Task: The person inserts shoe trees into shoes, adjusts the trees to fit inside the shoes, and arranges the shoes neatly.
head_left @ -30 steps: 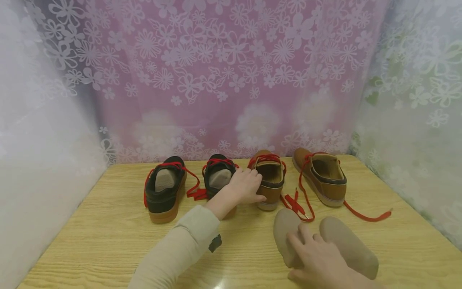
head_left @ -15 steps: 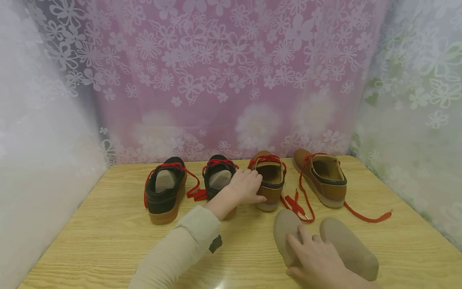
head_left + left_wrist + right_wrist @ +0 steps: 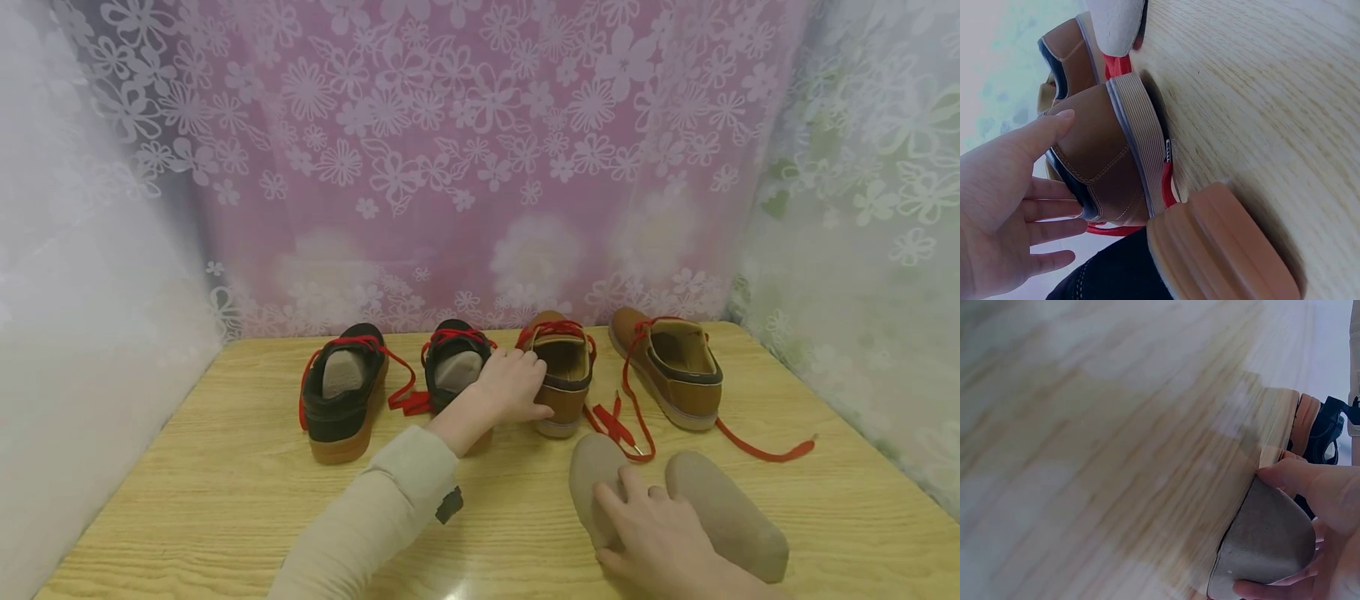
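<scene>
In the head view, my left hand (image 3: 510, 387) rests against the near brown shoe (image 3: 562, 410). The left wrist view shows its thumb on the shoe's heel (image 3: 1085, 134) and its fairly straight fingers beside the dark collar. My right hand (image 3: 663, 533) holds a grey-beige moulded shoe insert (image 3: 591, 473) on the table, with thumb and fingers at opposite edges of the insert (image 3: 1266, 534) in the right wrist view. Beside that hand lies a second shoe insert (image 3: 727, 517). Another brown shoe (image 3: 686, 396) stands at the right, its inside bare.
Two black shoes (image 3: 330, 421) with red laces stand at the left, each with a grey insert (image 3: 343, 375) inside. Loose red laces (image 3: 615, 425) trail over the wooden table (image 3: 187, 500). A flowered curtain (image 3: 480, 167) hangs behind and along the sides.
</scene>
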The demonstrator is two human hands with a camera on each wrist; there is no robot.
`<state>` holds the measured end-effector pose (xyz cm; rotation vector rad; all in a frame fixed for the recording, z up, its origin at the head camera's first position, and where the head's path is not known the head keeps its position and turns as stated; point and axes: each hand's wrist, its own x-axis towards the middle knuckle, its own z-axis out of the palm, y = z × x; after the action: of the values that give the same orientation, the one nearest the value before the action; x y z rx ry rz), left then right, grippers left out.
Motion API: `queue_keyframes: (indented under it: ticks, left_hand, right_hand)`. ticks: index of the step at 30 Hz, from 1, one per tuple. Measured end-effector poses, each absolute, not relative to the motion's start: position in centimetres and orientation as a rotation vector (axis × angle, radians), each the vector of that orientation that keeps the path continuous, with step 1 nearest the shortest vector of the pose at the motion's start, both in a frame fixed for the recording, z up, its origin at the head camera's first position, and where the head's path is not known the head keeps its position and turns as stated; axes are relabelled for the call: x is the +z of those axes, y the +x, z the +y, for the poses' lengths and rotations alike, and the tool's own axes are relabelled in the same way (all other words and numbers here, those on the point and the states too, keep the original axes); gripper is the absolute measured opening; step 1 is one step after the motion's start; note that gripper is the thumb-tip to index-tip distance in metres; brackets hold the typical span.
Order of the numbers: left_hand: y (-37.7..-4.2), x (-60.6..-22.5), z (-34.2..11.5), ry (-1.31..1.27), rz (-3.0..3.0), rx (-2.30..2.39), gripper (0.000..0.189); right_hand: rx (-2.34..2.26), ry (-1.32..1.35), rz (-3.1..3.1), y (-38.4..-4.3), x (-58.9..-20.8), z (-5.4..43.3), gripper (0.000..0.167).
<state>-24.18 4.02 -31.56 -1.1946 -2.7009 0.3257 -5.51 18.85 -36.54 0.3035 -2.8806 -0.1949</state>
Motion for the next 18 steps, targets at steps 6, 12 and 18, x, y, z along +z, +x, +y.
queue_keyframes:
  ticks: [6, 12, 18]
  left_hand:
    - [-24.16, -31.33, 4.03, -1.197, -2.691, 0.334, 0.062]
    - [-24.12, -31.25, 3.99, -1.206, -2.686, 0.347, 0.061]
    - [-24.11, -31.29, 4.06, -1.209, -2.696, 0.354, 0.061]
  right_hand:
    - [-0.224, 0.308, -2.871, -5.55, -36.4, 18.8, 0.053]
    - [-0.181, 0.302, -2.894, -5.53, -36.3, 18.87, 0.054]
    - [-0.147, 0.299, -2.936, -5.63, -36.51, 19.21, 0.063]
